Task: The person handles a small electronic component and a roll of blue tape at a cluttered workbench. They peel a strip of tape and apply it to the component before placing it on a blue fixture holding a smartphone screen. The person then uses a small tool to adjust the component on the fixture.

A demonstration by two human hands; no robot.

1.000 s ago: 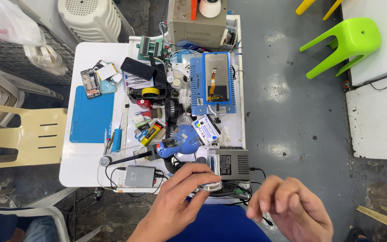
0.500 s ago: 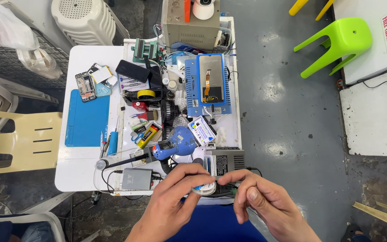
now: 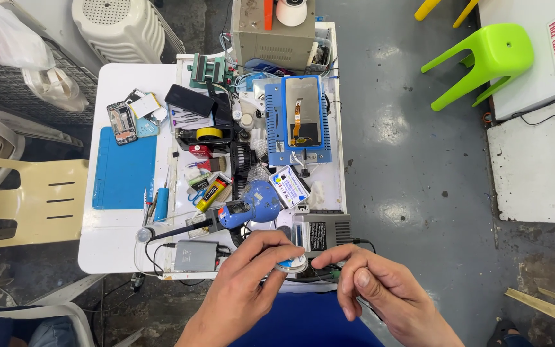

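My left hand point(image 3: 245, 283) is at the near edge of the white worktable point(image 3: 123, 241), its fingers pinched around a small round spool point(image 3: 292, 263) of shiny wire. My right hand point(image 3: 377, 289) is close beside it, thumb and forefinger pinched together right next to the spool; what they pinch is too thin to make out. Just beyond the hands lie a blue hot-air tool point(image 3: 252, 204), a grey box-shaped power unit point(image 3: 319, 231) and a small grey device point(image 3: 195, 256).
A blue work mat point(image 3: 123, 168) lies at the table's left, an opened phone point(image 3: 122, 122) above it. A blue heating plate with a phone screen point(image 3: 299, 119) sits at the far right. A cream chair point(image 3: 24, 199) stands to the left, a green stool point(image 3: 486, 61) on the floor to the right.
My right hand has moved left, up to the spool, and closed its thumb and forefinger beside it. The left hand has kept hold of the spool at the table edge.
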